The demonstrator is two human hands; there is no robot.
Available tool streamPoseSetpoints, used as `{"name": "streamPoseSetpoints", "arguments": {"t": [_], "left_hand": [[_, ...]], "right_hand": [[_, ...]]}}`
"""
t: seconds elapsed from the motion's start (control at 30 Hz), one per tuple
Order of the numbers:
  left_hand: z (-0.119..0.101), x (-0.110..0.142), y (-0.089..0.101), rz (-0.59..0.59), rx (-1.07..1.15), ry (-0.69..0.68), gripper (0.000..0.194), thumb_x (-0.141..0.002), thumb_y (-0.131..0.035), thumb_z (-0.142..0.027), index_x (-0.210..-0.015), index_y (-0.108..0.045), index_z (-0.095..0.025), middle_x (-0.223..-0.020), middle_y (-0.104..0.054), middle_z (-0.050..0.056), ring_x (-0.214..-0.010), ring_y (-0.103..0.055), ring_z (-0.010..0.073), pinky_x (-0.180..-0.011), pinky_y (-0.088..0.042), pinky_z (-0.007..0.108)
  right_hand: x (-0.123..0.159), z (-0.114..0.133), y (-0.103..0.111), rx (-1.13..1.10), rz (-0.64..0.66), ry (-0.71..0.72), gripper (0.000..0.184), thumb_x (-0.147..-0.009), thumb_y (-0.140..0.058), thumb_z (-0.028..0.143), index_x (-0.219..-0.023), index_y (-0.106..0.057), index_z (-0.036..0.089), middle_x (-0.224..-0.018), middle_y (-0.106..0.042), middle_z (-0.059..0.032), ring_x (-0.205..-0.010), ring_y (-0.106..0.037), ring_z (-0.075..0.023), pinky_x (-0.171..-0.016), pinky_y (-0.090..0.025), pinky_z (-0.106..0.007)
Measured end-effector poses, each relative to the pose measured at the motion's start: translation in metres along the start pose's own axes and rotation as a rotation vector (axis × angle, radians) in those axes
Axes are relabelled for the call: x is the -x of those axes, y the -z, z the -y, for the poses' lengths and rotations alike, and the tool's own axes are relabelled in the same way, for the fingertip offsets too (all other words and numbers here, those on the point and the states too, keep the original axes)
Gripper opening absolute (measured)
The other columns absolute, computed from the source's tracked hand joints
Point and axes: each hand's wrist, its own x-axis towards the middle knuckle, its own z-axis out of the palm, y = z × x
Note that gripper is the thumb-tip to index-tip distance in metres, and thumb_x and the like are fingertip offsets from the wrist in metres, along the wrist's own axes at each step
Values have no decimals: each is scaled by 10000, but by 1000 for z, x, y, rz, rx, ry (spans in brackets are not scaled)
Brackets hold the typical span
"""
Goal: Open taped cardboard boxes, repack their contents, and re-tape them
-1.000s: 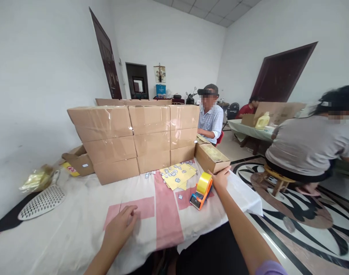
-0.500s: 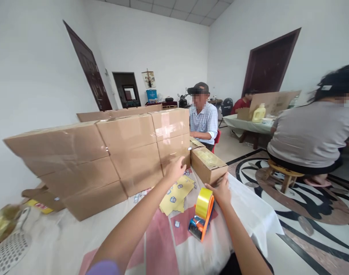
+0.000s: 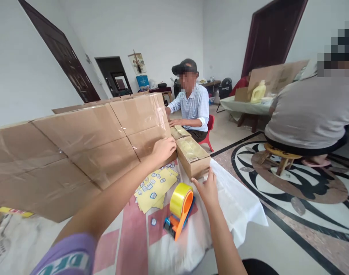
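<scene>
A long brown cardboard box with shiny yellowish film on top (image 3: 188,162) sits on the tabletop with a white and pink cloth (image 3: 134,236), just to the right of a big brown cardboard box stack (image 3: 97,128). The right hand (image 3: 206,189) is at its near end, thumb and fingers spread wide, so that grip is not closed around it. The left hand (image 3: 163,151) has bent fingers by its left side. I can't tell if that grip has hold of anything.

The step looks like lining up or steadying the box. Moving it more would need both hands pressing firmly and evenly, clear of the yellow, orange and blue tape dispenser (image 3: 177,202) and flat yellow cards (image 3: 160,185) nearby.
</scene>
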Motion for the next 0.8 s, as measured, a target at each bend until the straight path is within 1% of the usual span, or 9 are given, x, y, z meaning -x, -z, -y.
{"name": "streamPoseSetpoints", "arguments": {"t": [0.1,0.17,0.23,0.3,0.4,0.47,0.6,0.7,0.8], "left_hand": [[32,54,-28,114,101,117,258,-957,-653,-389,-1038,-681,-146,-977,-713,46,-858,-687,168,-815,-595,374],[52,78,-49,178,151,223,264,-957,-660,-379,-1061,-665,-136,-904,-697,25,-743,-667,138,-704,-593,318],[66,88,-66,207,184,301,274,-959,-658,-374,-1096,-655,-137,-932,-695,30,-750,-666,136,-686,-592,307],[73,88,-76,213,202,336,277,-959,-657,-370,-1114,-654,-140,-1000,-700,46,-826,-681,155,-739,-603,334],[71,78,-80,201,192,347,280,-963,-649,-376,-1124,-662,-148,-1087,-701,66,-937,-687,183,-836,-602,386],[66,72,-80,186,145,364,283,-963,-644,-388,-1125,-668,-157,-1122,-697,74,-978,-681,194,-876,-592,409],[54,67,-82,139,25,403,295,-952,-659,-381,-1158,-664,-170,-1195,-676,86,-1072,-659,224,-945,-566,456],[47,70,-81,70,-3,399,341,-938,-675,-377,-1212,-643,-176,-1294,-634,103,-1142,-633,250,-981,-546,487],[47,91,-68,-23,40,369,357,-946,-657,-370,-1246,-630,-178,-1333,-621,107,-1161,-625,255,-1005,-525,502]], "right_hand": [[1,9,4,-6,46,-57,1047,-771,-720,585,-1588,-281,100,-1527,-420,-262,-1347,-497,-417,-1050,-475,-527],[1,12,6,-9,58,-65,1037,-770,-720,570,-1586,-287,99,-1527,-422,-260,-1370,-472,-420,-1075,-453,-538],[2,14,7,-20,57,-74,1013,-778,-710,564,-1586,-291,119,-1533,-420,-249,-1350,-492,-414,-1062,-461,-538],[3,14,7,-26,45,-77,985,-784,-700,558,-1580,-307,134,-1533,-425,-239,-1331,-509,-410,-1042,-473,-533],[3,12,5,-24,39,-83,969,-783,-692,563,-1570,-324,132,-1524,-436,-236,-1264,-560,-401,-1001,-495,-525],[2,10,4,-26,38,-93,974,-779,-691,574,-1566,-333,127,-1520,-437,-237,-1165,-612,-380,-956,-517,-514],[-1,4,3,-67,1,-92,911,-808,-648,594,-1534,-381,114,-1468,-480,-242,-904,-659,-281,-897,-541,-466],[-3,3,4,-56,-18,-93,865,-834,-599,599,-1503,-409,84,-1418,-514,-253,-767,-637,-236,-894,-539,-467],[-4,9,7,-26,-20,-100,859,-818,-582,625,-1466,-449,76,-1374,-552,-242,-747,-634,-238,-869,-540,-460]]}}
